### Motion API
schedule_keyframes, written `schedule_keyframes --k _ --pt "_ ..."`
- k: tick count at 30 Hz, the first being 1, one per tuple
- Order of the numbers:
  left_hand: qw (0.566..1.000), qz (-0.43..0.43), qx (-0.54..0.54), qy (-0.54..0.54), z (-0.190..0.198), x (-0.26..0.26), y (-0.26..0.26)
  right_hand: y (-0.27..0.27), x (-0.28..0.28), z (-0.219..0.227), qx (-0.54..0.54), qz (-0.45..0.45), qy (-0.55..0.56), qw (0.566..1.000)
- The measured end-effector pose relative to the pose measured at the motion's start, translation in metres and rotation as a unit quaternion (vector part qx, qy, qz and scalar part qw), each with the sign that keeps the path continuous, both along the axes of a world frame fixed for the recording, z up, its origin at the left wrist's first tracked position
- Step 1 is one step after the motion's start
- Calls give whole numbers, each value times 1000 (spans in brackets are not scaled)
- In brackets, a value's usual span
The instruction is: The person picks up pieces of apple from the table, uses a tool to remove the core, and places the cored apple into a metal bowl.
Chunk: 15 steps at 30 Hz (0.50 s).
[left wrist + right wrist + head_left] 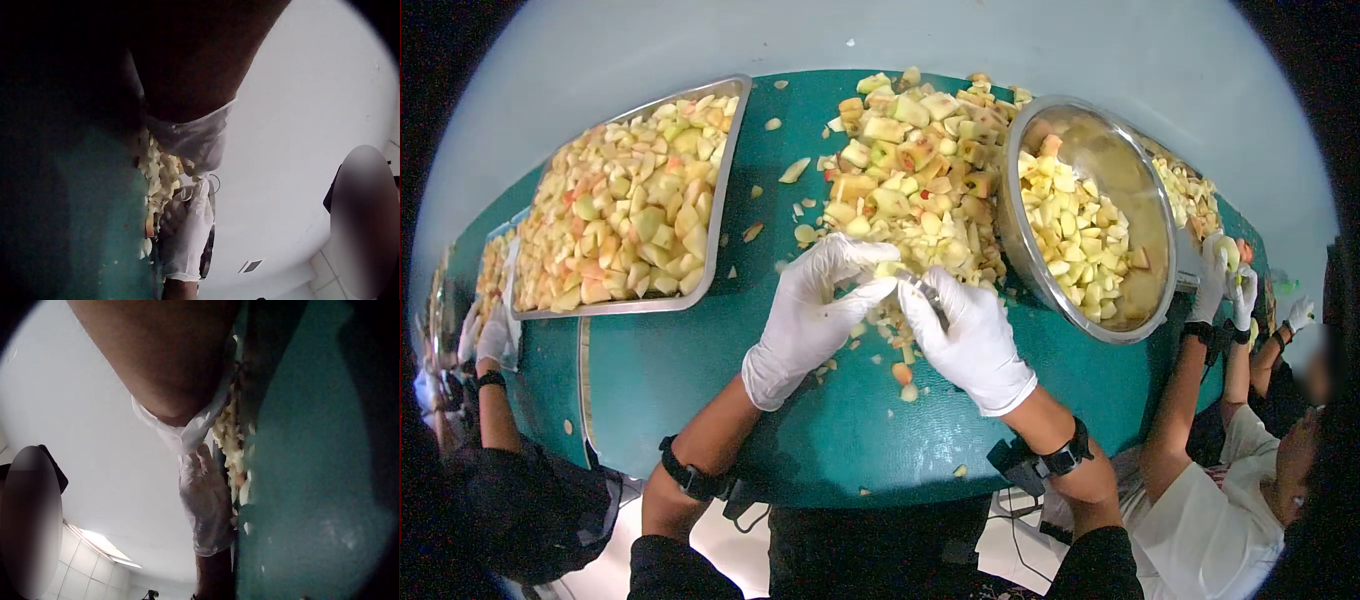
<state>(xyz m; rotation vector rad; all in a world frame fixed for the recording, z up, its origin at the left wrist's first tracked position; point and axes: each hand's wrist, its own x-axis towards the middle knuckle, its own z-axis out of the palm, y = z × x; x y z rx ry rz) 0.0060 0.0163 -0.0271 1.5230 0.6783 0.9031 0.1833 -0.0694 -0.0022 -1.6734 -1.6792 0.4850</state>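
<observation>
Both hands wear white gloves and meet over a heap of cut apple pieces [910, 190] in the middle of the green table. My left hand [815, 305] pinches a small pale apple piece [888, 269] between thumb and fingers. Curled beside it, my right hand [970, 345] holds a small metal tool [930, 295], mostly hidden by the glove. A thin curved loop [217, 183] shows by the fingertips in the left wrist view. The tool's exact kind I cannot tell. Thumb and fingertips of the two hands nearly meet at the apple piece.
A metal tray [718, 225] full of apple chunks lies at left. At right, a steel bowl [1145, 215] holds cut apple, tilted toward me in this view. Scraps [902, 374] lie near the hands. Other gloved people work at both sides of the table [670, 385].
</observation>
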Motion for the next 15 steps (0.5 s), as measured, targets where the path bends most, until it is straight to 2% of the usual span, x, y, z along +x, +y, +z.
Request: schedule_keyframes --k 4,11,15 --pt "995 -4 -91 -38 9 0 -1 -5 -6 -3 -20 61 -52 997" --pt "990 34 -124 -55 10 -2 4 -1 1 0 35 -41 141 989" --pt "989 14 -129 -72 14 -1 0 1 0 3 38 -68 115 990"
